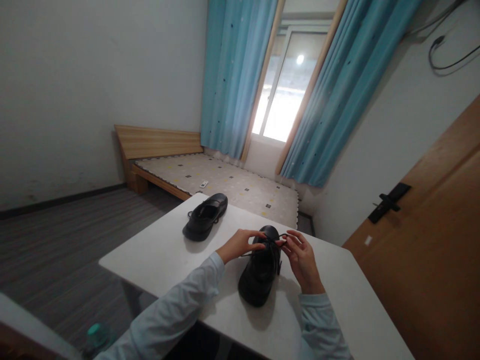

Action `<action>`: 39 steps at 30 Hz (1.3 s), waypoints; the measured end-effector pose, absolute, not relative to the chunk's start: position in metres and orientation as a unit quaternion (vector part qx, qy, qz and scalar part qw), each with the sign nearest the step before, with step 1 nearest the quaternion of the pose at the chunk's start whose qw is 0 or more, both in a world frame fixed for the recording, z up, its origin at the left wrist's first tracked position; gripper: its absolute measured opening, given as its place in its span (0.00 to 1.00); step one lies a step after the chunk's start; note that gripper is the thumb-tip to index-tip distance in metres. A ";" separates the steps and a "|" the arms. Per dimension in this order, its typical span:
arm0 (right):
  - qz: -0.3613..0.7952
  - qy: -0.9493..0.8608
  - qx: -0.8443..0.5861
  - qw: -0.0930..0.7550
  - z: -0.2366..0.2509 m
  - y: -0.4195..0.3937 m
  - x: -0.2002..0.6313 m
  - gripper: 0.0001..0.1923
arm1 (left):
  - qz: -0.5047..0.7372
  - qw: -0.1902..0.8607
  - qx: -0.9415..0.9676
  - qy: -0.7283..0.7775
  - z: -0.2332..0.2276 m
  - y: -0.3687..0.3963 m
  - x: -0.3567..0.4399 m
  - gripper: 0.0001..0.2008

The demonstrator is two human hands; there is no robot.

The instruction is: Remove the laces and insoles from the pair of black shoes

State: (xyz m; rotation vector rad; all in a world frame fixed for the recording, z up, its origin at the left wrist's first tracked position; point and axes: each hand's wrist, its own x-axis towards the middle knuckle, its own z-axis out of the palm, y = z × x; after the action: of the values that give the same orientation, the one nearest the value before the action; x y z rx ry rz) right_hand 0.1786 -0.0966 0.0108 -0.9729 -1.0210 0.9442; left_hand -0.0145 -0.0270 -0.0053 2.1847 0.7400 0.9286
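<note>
A black lace-up shoe (258, 272) stands on the white table (161, 255), its heel toward me and toe pointing away. My left hand (243, 244) reaches over its left side, with thumb and fingers closed on the black shoelace near the top of the shoe. On the other side, my right hand (301, 255) pinches a strand of the same shoelace (284, 235) between thumb and fingertips. The lacing between the hands is dark and partly covered by the fingers. A second black shoe (206, 216) sits farther back to the left, apart from both hands.
Behind the table is a bed (232, 182) with a patterned mattress, a small white remote (204, 184) lying on it. A wooden door (431, 240) with a black handle is at the right. A bottle with a green cap (95, 332) shows at the lower left.
</note>
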 end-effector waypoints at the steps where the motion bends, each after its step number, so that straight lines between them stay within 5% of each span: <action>1: 0.407 -0.452 -0.432 0.666 0.013 -0.098 0.181 0.14 | 0.353 0.323 0.832 0.282 -0.005 -0.027 -0.015 0.18; 10: 0.323 -0.408 -0.405 0.752 0.029 -0.106 0.207 0.12 | 0.352 0.331 0.828 0.284 -0.006 -0.027 -0.015 0.18; 16: 0.230 -0.424 -0.476 0.735 0.027 -0.104 0.210 0.13 | 0.356 0.328 0.829 0.280 -0.006 -0.028 -0.014 0.17; 29: -0.002 -0.704 -0.565 0.431 0.005 -0.095 0.189 0.21 | 0.396 0.296 0.823 0.280 -0.008 -0.029 -0.008 0.09; 39: -0.015 -0.713 -0.639 0.288 -0.026 -0.084 0.194 0.32 | 0.422 0.242 0.813 0.319 -0.012 -0.026 0.002 0.04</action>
State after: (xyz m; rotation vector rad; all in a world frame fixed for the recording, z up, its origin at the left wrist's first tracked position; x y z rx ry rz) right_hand 0.1945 -0.0842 -0.0265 -1.7079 -1.9037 -0.0406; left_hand 0.0019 -0.0260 -0.0117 2.2236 0.8710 1.1546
